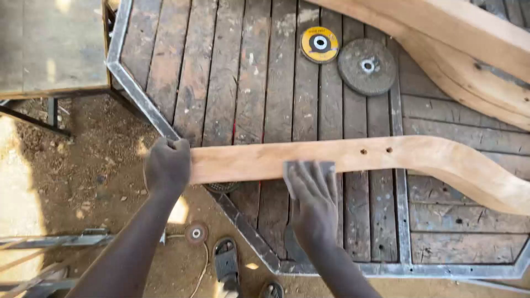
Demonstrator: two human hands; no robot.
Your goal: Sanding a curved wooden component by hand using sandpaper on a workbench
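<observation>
left hand [167,165] grips curved plank [353,157] end; right hand [312,193] flat pressing sandpaper [309,165]; slatted table [248,72], dirt ground [83,176].

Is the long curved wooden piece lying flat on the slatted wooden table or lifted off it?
Lying flat: the long curved wooden piece rests across the slatted wooden table, left hand gripping its end, right hand pressing on it.

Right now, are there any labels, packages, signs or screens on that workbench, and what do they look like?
Label: on a disc lying at the top of the slatted bench, round, yellow with a black ring and small print around a white centre hole.
Grey disc: just right of it, round, rough grey, no label showing.
No packages, signs or screens in view.
</observation>
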